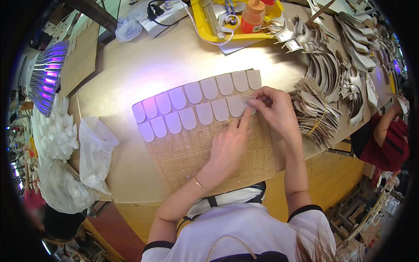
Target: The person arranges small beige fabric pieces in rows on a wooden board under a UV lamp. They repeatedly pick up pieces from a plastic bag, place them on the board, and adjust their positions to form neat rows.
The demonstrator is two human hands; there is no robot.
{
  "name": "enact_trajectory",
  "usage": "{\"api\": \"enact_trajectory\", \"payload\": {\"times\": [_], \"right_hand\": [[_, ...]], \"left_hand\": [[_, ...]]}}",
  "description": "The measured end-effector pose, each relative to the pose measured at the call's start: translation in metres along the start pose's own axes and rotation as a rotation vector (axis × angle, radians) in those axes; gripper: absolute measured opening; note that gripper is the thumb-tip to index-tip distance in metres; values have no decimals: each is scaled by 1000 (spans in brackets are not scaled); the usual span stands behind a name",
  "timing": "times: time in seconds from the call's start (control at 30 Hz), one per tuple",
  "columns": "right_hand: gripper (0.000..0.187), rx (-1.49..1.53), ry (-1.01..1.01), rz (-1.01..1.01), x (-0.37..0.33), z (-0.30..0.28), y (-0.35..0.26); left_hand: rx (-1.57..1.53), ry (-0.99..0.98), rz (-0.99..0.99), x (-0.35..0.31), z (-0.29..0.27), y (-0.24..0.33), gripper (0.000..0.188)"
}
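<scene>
Two rows of pale U-shaped pieces (192, 92) lie overlapping the upper part of a brown board (196, 150). At the right end of the lower row, my right hand (275, 109) pinches the last U-shaped piece (253, 111) between thumb and fingers; its upper part is hidden by them. My left hand (229, 142) comes in from below, its index finger stretched out to that piece's lower edge and the other fingers loosely bent over the board. Nothing shows in its grasp.
Bundled pale cut pieces (316, 113) and curved stacks (323, 72) stand at the right. A yellow tray (203, 32) holds an orange-capped bottle (253, 16) and scissors. Left are a clear plastic bag (95, 148), white pieces (54, 131) and grey strips (48, 72). Another person (388, 131) is far right.
</scene>
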State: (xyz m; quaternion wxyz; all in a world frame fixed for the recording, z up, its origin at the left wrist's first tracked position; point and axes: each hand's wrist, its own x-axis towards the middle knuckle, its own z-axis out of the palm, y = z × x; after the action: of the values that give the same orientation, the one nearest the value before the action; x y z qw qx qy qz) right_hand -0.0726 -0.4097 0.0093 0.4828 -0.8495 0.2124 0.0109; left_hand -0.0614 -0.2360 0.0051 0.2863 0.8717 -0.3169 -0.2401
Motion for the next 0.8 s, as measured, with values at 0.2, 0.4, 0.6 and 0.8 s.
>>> {"api": "enact_trajectory", "payload": {"times": [0.2,0.4,0.6,0.8], "right_hand": [[18,-39,44,32,2,2,-3],[20,-30,50,30,1,3,-5],[26,-30,62,-5,-4,17,-9],[29,86,-2,1,-12,41,-15]], "left_hand": [[61,-6,-15,2,5,1,57],[50,-28,-40,3,9,3,57],[89,28,-31,-9,6,-6,57],[77,36,-26,-33,-14,-31,54]]}}
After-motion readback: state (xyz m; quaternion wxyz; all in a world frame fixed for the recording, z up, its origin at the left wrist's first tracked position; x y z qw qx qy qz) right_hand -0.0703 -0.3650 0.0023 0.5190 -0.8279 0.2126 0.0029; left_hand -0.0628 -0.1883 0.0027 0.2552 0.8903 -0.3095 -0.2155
